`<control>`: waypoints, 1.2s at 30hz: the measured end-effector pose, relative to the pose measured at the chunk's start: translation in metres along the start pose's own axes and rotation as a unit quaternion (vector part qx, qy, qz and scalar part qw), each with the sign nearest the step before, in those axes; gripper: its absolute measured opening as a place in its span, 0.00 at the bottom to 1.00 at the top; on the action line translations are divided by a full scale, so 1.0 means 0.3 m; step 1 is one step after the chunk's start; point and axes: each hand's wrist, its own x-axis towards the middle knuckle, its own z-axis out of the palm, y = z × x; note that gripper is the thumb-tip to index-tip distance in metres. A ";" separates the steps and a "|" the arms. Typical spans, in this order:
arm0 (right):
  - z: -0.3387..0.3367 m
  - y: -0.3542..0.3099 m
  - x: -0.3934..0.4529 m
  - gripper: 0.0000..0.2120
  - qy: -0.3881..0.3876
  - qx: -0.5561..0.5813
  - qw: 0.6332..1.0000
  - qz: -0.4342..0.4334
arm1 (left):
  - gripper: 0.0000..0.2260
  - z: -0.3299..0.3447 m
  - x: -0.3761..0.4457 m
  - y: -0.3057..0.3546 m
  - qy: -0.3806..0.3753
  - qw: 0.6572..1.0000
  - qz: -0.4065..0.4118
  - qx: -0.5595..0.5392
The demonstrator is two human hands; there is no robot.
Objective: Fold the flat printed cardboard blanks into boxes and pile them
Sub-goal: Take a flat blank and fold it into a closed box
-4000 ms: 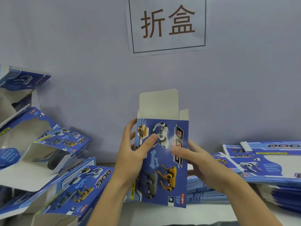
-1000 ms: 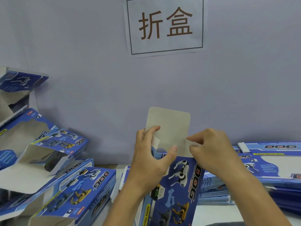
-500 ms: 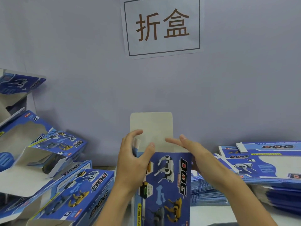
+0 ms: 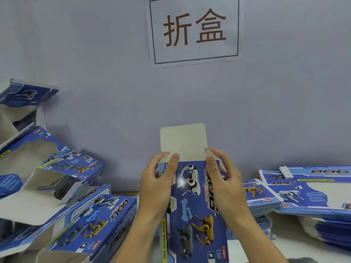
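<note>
The left hand (image 4: 157,185) grips the upper left edge of the box in work (image 4: 193,209), thumb laid on its printed front and fingers curled round behind, while the right hand (image 4: 224,181) holds the upper right edge the same way, thumb on the front near the corner and fingers wrapped to the back. The box is held upright between them, in the air above the near middle of the worktop (image 4: 252,249), already opened from flat into a sleeve. Its plain lid flap (image 4: 183,142) stands straight up, unfolded, and a small side flap (image 4: 209,153) pokes out by the right thumb, so the top end looks not yet closed; whether the bottom end is shut cannot be told, as it runs out of view. Judging by this, the person is partway through one box, with the top flaps left to tuck in before it can join the pile. To the left, folded boxes (image 4: 91,221) lie heaped along the worktop's left edge, several with ends gaping. To the right, flat blanks (image 4: 307,192) sit in stacks reaching the right edge, and a lower stack (image 4: 260,204) lies just behind the right hand; a good many remain, so the task seems far from finished. A paper sign (image 4: 194,29) hangs on the wall behind.
</note>
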 end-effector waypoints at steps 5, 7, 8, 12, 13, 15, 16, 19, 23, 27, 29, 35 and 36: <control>-0.008 0.036 0.000 0.17 0.013 -0.057 0.998 0.012 | 0.21 0.022 -0.027 0.007 0.005 0.999 0.033 0.035; -0.013 0.044 -0.001 0.19 0.009 -0.062 0.997 0.038 | 0.24 0.029 -0.032 0.006 0.010 0.997 0.038 0.061; -0.015 0.042 -0.002 0.22 0.006 -0.061 0.997 0.054 | 0.24 0.031 -0.032 0.006 0.016 0.998 0.028 0.063; -0.022 0.035 0.011 0.16 -0.001 -0.095 0.992 0.079 | 0.13 0.023 -0.017 0.002 0.019 0.999 -0.022 0.039; -0.022 0.036 0.014 0.16 -0.004 -0.102 0.992 0.080 | 0.12 0.020 -0.016 0.003 0.019 0.999 -0.021 0.042; -0.027 0.038 0.018 0.16 -0.014 -0.113 0.990 0.086 | 0.11 0.017 -0.013 -0.003 0.017 0.999 -0.009 0.046; -0.029 0.038 0.017 0.13 -0.016 -0.114 0.989 0.092 | 0.10 0.015 -0.012 -0.007 0.016 0.999 -0.007 0.045; -0.028 0.029 0.014 0.06 -0.016 -0.075 0.989 0.124 | 0.05 0.010 -0.011 -0.003 0.015 0.999 -0.029 0.017; -0.022 0.024 0.015 0.16 -0.022 -0.037 0.987 0.157 | 0.14 0.007 -0.011 0.009 0.006 0.996 -0.075 -0.053; -0.019 0.014 0.017 0.10 -0.068 -0.011 0.988 0.141 | 0.11 0.008 -0.011 0.006 0.004 0.996 -0.072 -0.051; -0.020 0.020 0.020 0.11 -0.051 -0.021 0.989 0.135 | 0.09 0.009 -0.009 0.003 0.018 0.997 -0.058 -0.038; -0.023 0.024 0.016 0.16 -0.021 -0.046 0.990 0.133 | 0.11 0.006 -0.006 -0.006 0.032 0.999 -0.011 -0.025; -0.023 0.025 0.016 0.16 -0.021 -0.038 0.990 0.133 | 0.10 0.007 -0.006 -0.008 0.032 0.999 -0.003 -0.026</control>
